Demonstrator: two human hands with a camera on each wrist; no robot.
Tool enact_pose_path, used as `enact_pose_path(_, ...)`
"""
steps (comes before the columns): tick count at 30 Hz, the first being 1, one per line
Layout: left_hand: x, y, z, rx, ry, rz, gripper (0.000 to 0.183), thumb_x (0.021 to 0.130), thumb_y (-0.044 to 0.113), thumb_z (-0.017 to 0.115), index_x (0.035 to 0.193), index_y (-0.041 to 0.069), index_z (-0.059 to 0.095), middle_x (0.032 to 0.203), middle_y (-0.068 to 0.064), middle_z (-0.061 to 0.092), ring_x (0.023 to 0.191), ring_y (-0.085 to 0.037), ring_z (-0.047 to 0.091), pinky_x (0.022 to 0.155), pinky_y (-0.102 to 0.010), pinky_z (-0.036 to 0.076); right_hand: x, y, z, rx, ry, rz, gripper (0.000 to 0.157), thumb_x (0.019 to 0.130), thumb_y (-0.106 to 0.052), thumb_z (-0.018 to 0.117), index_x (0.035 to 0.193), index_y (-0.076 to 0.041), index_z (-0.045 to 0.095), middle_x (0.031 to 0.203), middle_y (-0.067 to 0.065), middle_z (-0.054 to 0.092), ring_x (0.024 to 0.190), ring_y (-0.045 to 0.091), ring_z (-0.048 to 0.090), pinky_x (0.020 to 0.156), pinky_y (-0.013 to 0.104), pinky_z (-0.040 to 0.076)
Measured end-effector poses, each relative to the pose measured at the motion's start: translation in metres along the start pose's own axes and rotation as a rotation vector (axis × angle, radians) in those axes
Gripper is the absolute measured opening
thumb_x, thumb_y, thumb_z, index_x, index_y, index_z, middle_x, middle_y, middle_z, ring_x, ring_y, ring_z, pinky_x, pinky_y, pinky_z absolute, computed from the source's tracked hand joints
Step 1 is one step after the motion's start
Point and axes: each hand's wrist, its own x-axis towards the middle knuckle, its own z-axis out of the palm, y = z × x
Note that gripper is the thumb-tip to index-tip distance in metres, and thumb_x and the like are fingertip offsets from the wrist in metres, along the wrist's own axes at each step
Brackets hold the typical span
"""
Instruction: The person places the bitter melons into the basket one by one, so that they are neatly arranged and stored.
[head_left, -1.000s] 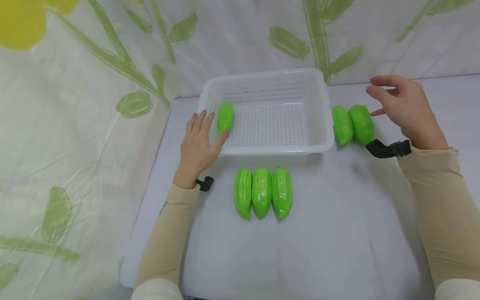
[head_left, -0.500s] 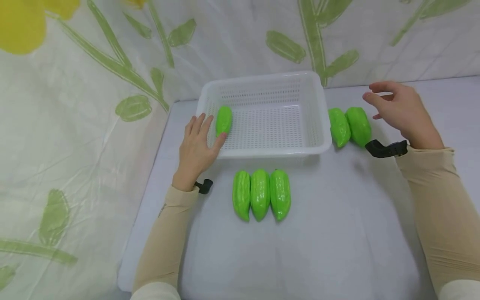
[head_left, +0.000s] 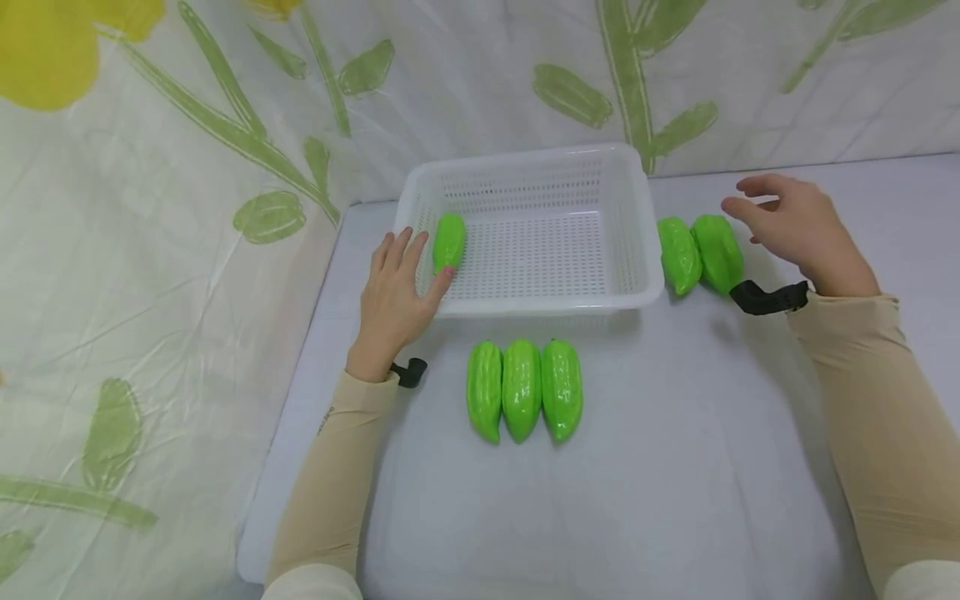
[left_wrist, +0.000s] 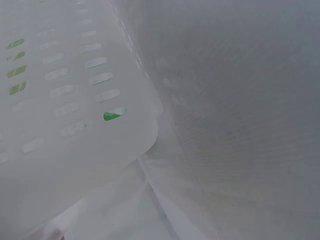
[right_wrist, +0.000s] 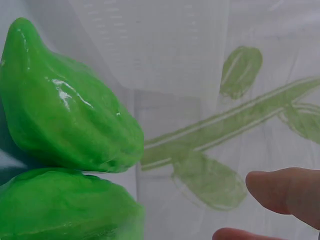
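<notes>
In the head view, my left hand [head_left: 393, 296] lies with spread, fairly straight fingers at the left front corner of a white slotted plastic basket [head_left: 540, 306]. Its thumb is close to a glossy green gourd-like vegetable [head_left: 449, 240] inside the basket. My right hand [head_left: 798, 229] hovers with loosely bent fingers, holding nothing, right of two similar green vegetables [head_left: 679, 254] beside the basket. In the right wrist view, those two vegetables [right_wrist: 70, 110] lie side by side, apart from the fingers [right_wrist: 282, 192]. Only the basket's wall [left_wrist: 60, 115] fills the left wrist view.
Three more green vegetables [head_left: 522, 389] lie in a row on the white table [head_left: 660, 467], in front of the basket. A flower-patterned curtain [head_left: 487, 92] hangs behind the table and along its left side.
My right hand has shifted slightly left and down, toward the pair of green vegetables. The left hand stays at the basket's corner, and the view has tilted a little.
</notes>
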Motion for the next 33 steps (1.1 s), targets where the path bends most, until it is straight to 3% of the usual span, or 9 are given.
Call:
enact_pose_path(3,0.0,0.0,0.0,0.001,0.0,0.004,0.074,0.102,0.058,0.052,0.159,0.012,0.043,0.168,-0.014,0.035,0.158,-0.039,0.023,0.11,-0.07,0.041,0.002,0.004,0.002,-0.009,-0.026,0.006,0.081,0.104,-0.061,0.044,0.162,-0.005,0.035,0.162,0.029,0.038,0.093,0.028,0.07,0.093,0.065,0.044)
enact_pose_path(7,0.0,-0.001,-0.001,0.003,0.005,0.01,0.073,0.102,0.057,0.053,0.158,0.011,0.044,0.167,-0.015,0.035,0.158,-0.04,0.023,0.111,-0.07,0.04,0.004,0.007,0.004,-0.029,-0.075,0.019,0.085,0.103,-0.064,0.041,0.164,-0.007,0.029,0.167,0.026,0.029,0.128,0.055,0.053,0.094,0.075,0.042)
enact_pose_path(13,0.001,-0.001,-0.001,-0.002,-0.008,0.007,0.074,0.102,0.059,0.051,0.159,0.012,0.043,0.168,-0.014,0.034,0.158,-0.039,0.022,0.112,-0.07,0.039,0.008,0.012,0.006,-0.097,-0.139,0.0,0.086,0.104,-0.066,0.039,0.166,-0.008,0.024,0.167,0.028,0.027,0.143,0.058,0.036,0.094,0.08,0.04)
enact_pose_path(20,0.0,0.0,0.0,-0.004,-0.009,0.0,0.075,0.102,0.06,0.051,0.159,0.013,0.043,0.168,-0.013,0.035,0.159,-0.038,0.021,0.11,-0.07,0.041,0.015,0.019,0.012,-0.113,-0.161,-0.032,0.083,0.104,-0.063,0.042,0.165,-0.008,0.027,0.161,0.034,0.034,0.14,0.059,0.04,0.102,0.079,0.035)
enact_pose_path(33,0.001,-0.001,0.001,-0.008,0.003,0.003,0.074,0.102,0.058,0.052,0.159,0.012,0.043,0.168,-0.013,0.036,0.159,-0.037,0.022,0.112,-0.069,0.04,0.018,0.02,0.02,-0.104,-0.183,-0.042,0.085,0.104,-0.062,0.045,0.165,-0.007,0.025,0.161,0.036,0.032,0.14,0.061,0.036,0.106,0.08,0.03)
